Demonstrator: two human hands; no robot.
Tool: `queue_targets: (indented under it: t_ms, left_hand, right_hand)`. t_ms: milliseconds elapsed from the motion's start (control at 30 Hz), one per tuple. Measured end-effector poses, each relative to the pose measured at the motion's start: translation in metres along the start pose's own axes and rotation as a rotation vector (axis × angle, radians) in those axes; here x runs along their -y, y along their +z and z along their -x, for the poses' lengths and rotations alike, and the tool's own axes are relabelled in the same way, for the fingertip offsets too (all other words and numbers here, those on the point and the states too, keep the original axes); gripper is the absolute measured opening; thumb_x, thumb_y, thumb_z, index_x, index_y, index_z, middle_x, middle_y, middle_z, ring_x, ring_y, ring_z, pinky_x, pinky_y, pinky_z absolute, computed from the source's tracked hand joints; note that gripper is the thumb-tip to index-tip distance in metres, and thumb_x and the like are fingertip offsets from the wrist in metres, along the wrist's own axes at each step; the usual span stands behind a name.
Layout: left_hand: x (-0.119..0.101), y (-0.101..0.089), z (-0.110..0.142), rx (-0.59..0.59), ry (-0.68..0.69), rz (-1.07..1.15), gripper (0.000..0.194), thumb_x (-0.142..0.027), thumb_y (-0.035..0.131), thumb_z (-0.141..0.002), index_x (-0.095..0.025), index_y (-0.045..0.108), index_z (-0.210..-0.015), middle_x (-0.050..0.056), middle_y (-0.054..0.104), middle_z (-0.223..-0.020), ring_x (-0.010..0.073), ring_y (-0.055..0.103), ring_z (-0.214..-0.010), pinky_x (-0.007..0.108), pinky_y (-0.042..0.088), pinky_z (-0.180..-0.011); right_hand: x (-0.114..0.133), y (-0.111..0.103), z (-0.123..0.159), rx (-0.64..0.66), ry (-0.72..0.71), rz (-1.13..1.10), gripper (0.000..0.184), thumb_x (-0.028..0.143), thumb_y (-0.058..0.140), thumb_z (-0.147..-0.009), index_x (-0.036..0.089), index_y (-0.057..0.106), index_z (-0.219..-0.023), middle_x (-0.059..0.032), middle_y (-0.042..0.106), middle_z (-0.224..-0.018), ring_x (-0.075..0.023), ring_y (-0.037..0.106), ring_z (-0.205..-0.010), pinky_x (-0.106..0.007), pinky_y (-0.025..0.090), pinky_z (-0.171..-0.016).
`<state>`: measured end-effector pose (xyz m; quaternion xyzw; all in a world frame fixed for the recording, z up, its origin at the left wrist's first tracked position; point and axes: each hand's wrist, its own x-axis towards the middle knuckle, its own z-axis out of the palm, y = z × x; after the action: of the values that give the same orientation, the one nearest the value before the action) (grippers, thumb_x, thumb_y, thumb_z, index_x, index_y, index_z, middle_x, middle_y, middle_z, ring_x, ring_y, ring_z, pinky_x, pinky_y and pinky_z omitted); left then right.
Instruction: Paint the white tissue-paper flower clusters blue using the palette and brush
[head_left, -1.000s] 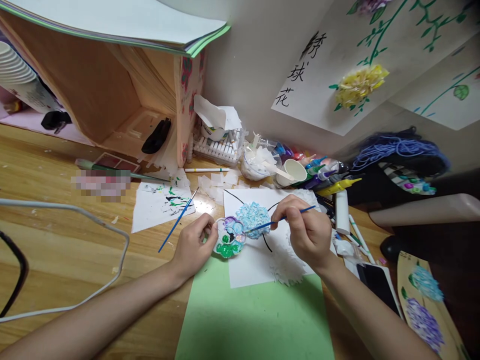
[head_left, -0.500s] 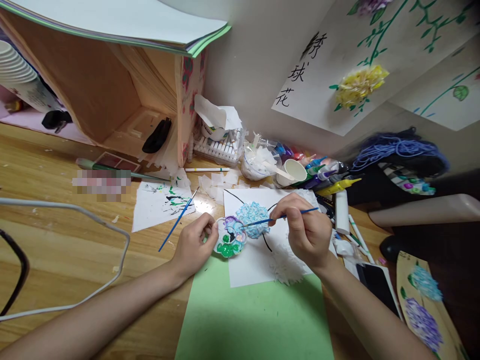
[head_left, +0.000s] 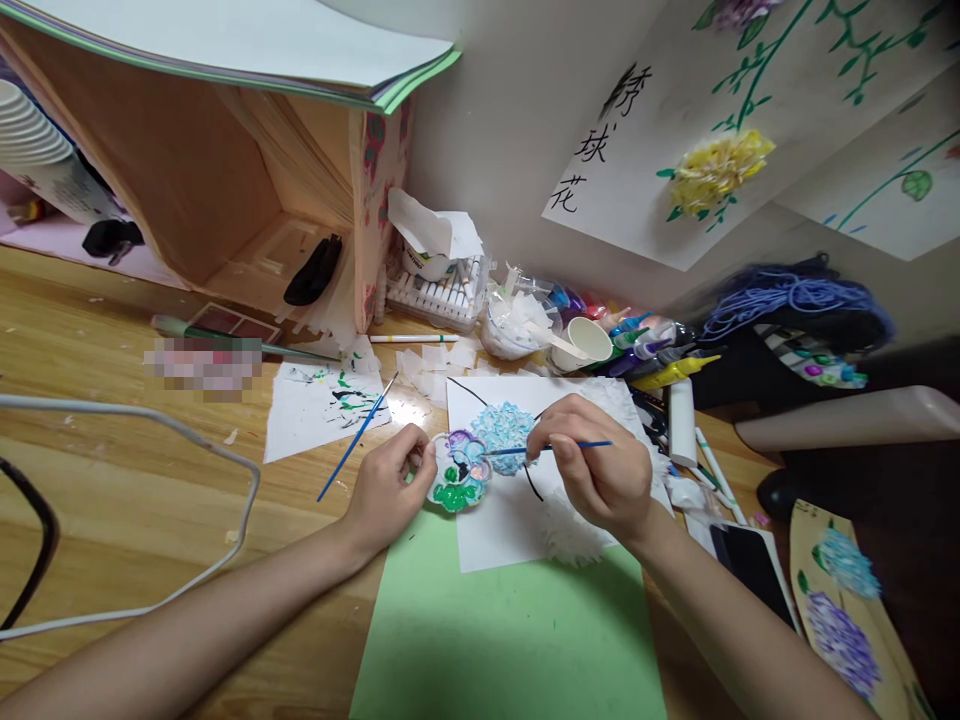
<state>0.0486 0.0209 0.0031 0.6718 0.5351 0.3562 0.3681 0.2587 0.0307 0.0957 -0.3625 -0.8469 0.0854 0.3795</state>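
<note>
My right hand (head_left: 600, 470) pinches a thin blue paintbrush (head_left: 547, 447), its tip at the small flower-shaped paint palette (head_left: 459, 474) with green, purple and blue paint. My left hand (head_left: 390, 487) grips the palette's left edge with closed fingers. Beside the palette, a white sheet (head_left: 510, 520) carries a light-blue tissue-paper flower (head_left: 504, 432) with black drawn stems. A white tissue flower (head_left: 574, 535) lies just under my right hand. The white sheet overlaps a green sheet (head_left: 510, 640) in front of me.
A second blue brush (head_left: 358, 437) lies on a paint-smeared paper (head_left: 315, 410). Behind are a rack of paint tubes (head_left: 439, 295), a paper cup (head_left: 585, 343), glue bottles (head_left: 660, 360) and a wooden shelf (head_left: 225, 190). A phone (head_left: 754, 570) lies right, a white cable (head_left: 150, 500) left.
My right hand has shifted left and slightly down, bringing the brush tip from the blue flower to the palette. My left hand has stayed on the palette.
</note>
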Motion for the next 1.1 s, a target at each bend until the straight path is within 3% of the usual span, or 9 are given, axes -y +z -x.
queue_targets:
  t_ms: [400, 833, 933, 1100]
  left_hand:
    - [-0.002, -0.001, 0.001, 0.001, -0.041, 0.051, 0.02, -0.029, 0.047, -0.089, -0.021, 0.046, -0.07, -0.006, 0.044, -0.056, 0.0093, 0.04, -0.049, 0.022, 0.03, -0.049]
    - [0.0, 0.0, 0.001, 0.014, -0.077, 0.103, 0.021, -0.031, 0.047, -0.09, -0.021, 0.046, -0.072, -0.006, 0.042, -0.057, 0.0094, 0.04, -0.05, 0.021, 0.032, -0.049]
    - [0.001, 0.0, 0.0, 0.023, -0.085, 0.1, 0.021, -0.031, 0.047, -0.09, -0.021, 0.046, -0.072, -0.006, 0.042, -0.057, 0.0095, 0.04, -0.05, 0.021, 0.032, -0.049]
    - [0.0, 0.0, 0.0, 0.059, -0.075, 0.069, 0.021, -0.03, 0.047, -0.089, -0.02, 0.047, -0.07, -0.006, 0.043, -0.057, 0.0094, 0.039, -0.05, 0.022, 0.03, -0.05]
  right_hand:
    - [0.003, 0.0, 0.006, -0.005, -0.076, 0.038, 0.027, 0.017, 0.037, -0.097, 0.022, 0.059, -0.082, -0.003, 0.064, -0.063, -0.0171, 0.053, -0.06, -0.031, 0.047, -0.055]
    - [-0.001, 0.004, 0.012, -0.094, 0.059, -0.059, 0.032, 0.023, 0.037, -0.1, 0.021, 0.062, -0.08, -0.0031, 0.066, -0.064, -0.0166, 0.058, -0.063, -0.03, 0.048, -0.058]
    - [-0.006, 0.003, 0.014, -0.189, 0.12, -0.091, 0.035, 0.025, 0.038, -0.1, 0.022, 0.064, -0.076, -0.0026, 0.067, -0.064, -0.0169, 0.059, -0.064, -0.032, 0.048, -0.061]
    - [-0.025, -0.004, 0.006, -0.499, 0.28, -0.039, 0.04, 0.032, 0.041, -0.1, 0.022, 0.064, -0.068, -0.0038, 0.065, -0.062, -0.0191, 0.06, -0.064, -0.034, 0.045, -0.061]
